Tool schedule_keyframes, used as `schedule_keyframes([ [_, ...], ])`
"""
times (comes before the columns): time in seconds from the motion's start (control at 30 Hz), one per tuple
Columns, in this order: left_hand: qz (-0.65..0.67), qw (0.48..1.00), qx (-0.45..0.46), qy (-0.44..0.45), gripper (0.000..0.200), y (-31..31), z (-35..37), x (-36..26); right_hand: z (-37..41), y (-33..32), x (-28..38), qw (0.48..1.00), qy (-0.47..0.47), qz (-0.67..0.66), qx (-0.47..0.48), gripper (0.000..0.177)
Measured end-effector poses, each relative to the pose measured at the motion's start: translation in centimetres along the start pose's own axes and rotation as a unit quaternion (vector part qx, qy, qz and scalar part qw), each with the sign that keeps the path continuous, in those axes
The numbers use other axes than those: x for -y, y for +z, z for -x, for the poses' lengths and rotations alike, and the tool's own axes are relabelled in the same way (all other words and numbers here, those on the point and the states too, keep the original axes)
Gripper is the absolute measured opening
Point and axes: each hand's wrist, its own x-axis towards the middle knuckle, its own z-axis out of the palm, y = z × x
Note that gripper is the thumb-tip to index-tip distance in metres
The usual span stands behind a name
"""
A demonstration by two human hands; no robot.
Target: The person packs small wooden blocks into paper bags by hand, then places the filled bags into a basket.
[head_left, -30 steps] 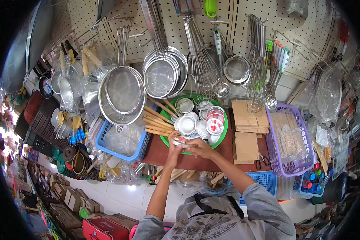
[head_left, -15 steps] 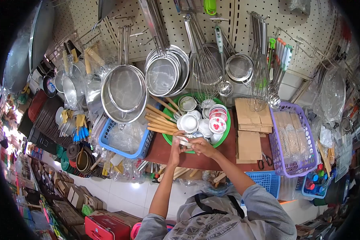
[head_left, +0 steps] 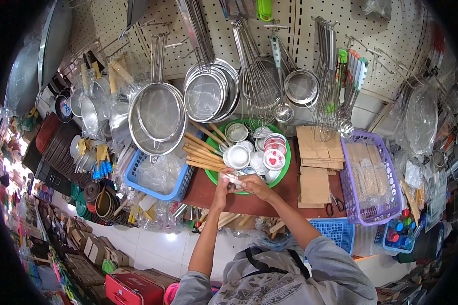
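Note:
Both hands meet at the front rim of a green basin (head_left: 289,168). My left hand (head_left: 223,189) grips a small white dish (head_left: 233,179), seen nearly edge-on, from the left side. On its right side, my right hand (head_left: 256,186) has its fingers closed on the same dish. Just beyond my fingers, the basin holds several white bowls (head_left: 236,156) and floral-patterned red-and-white bowls (head_left: 275,158). Several wooden handles (head_left: 204,157) stick out over the basin's left side. My fingers cover part of the dish, so its full shape is hidden.
A blue basket (head_left: 160,190) with plastic-wrapped goods stands left. Brown paper bags (head_left: 314,188), scissors (head_left: 336,204) and a purple basket (head_left: 374,216) are on the right. Strainers (head_left: 158,117) and whisks (head_left: 259,81) hang low above the basin. A red case (head_left: 135,290) sits behind at lower left.
The view has shifted slightly. Both hands stay on the white dish at the basin's front, with little visible movement.

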Motion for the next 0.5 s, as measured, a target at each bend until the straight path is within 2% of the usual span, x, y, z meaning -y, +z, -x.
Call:
schedule_keyframes([
  [0.1, -0.093, 0.995, 0.003, 0.030, 0.055, 0.0, -0.1, -0.2, 0.0, -0.4, -0.6, 1.000, 0.009, 0.023, 0.001, 0.028],
  [0.2, -0.018, 1.000, -0.015, 0.001, 0.058, 0.3, -0.1, -1.0, -0.4, -1.1, -1.8, 0.999, -0.010, 0.032, 0.038, 0.029],
  [0.3, 0.061, 0.997, 0.034, -0.033, 0.060, -0.9, -0.7, -1.1, -0.3, -1.1, -1.0, 0.998, 0.017, 0.053, 0.043, 0.024],
  [0.4, 0.055, 0.997, 0.033, -0.054, 0.063, -0.4, -0.5, -1.5, -0.3, -0.4, -0.7, 0.999, -0.029, 0.029, 0.017, 0.026],
  [0.5, -0.028, 0.998, 0.045, -0.040, 0.061, -0.5, -0.6, -0.6, -0.1, -1.3, -1.7, 0.999, 0.035, 0.040, 0.003, 0.027],
])
